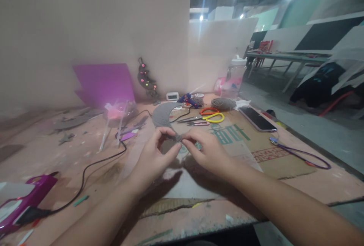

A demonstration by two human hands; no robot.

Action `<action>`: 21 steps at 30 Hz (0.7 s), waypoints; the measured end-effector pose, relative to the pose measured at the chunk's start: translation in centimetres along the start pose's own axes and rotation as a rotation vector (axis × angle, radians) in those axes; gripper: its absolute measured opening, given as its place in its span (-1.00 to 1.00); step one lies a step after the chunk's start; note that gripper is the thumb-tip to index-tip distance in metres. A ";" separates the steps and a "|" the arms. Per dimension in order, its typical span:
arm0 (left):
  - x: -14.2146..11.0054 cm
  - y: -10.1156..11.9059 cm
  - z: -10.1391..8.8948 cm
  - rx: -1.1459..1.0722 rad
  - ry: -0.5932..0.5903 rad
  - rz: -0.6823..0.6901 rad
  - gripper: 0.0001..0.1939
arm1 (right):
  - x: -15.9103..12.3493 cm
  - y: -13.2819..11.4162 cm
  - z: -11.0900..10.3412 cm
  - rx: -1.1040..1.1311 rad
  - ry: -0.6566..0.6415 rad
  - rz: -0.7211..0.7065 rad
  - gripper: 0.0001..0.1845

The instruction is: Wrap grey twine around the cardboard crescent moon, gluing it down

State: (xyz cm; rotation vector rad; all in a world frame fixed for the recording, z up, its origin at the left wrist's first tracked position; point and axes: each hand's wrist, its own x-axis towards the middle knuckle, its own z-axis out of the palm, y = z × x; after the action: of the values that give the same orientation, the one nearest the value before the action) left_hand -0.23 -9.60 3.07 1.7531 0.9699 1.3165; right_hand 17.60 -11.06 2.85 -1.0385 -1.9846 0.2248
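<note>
Between both hands, above the tabletop, is a flat grey crescent (162, 115) that looks wrapped in yarn. My left hand (159, 153) grips it near its lower tip, with thumb and fingers closed. The fingertips of my right hand (206, 147) are pinched at that same tip, meeting the left thumb. Whether a loose yarn end is between them is too small to tell. Beneath the hands lies a whitish sheet (196, 187) on printed cardboard (284, 159). Just beyond are yellow-handled scissors (214, 117), orange-handled scissors (209, 111) and small thread snips (198, 123).
A grey yarn ball (223, 104), a blue glue gun (190, 100) and a small clock (172, 96) sit at the back. A phone (257, 119) and water bottle (234, 77) are rightward. Left are a magenta power strip (42, 193), its cable (83, 176) and grey star (66, 138).
</note>
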 end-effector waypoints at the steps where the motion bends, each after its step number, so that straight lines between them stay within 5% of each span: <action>1: 0.0 0.1 0.0 0.026 0.010 0.013 -0.78 | 0.0 0.0 0.0 -0.004 -0.001 -0.007 -0.87; 13: 0.0 -0.4 0.0 0.032 0.013 0.033 -0.84 | 0.2 0.1 -0.2 -0.010 0.018 -0.004 -0.81; 17: -0.1 -0.4 0.0 -0.009 0.014 0.003 -0.84 | 0.8 -0.3 -1.0 0.417 0.065 0.229 -0.80; 21: -0.1 0.0 0.0 -0.054 0.002 -0.019 -0.83 | 1.3 -0.6 -1.2 0.866 -0.047 0.366 -0.69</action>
State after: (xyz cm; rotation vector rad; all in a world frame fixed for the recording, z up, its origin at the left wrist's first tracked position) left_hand -0.20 -9.70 3.05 1.6988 0.9413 1.3209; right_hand 17.76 -10.75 4.68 -0.7894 -1.4546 1.1913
